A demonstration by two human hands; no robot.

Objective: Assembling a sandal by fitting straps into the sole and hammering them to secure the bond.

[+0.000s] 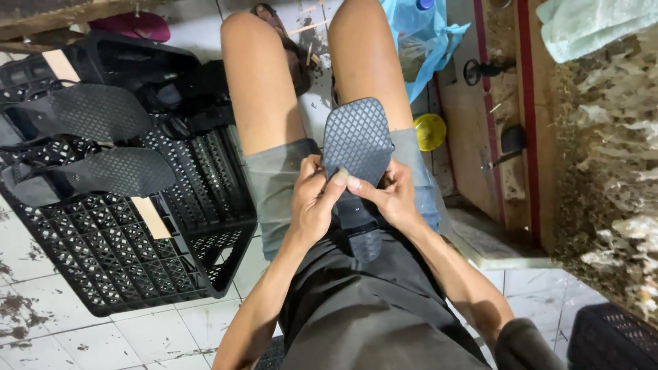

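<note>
Black rubber sandal sole (358, 137), diamond-patterned, lies tread-up across my lap between both thighs. I judge it light, flexible and grippy; hold it at the narrow waist. My left hand (312, 205) and right hand (392, 195) close their fingers (337, 183) there, thumbs pressing on top. Just to my left, a black plastic lattice crate (110, 253) carries two similar sandals (89, 175) on the tiled floor (82, 339).
</note>
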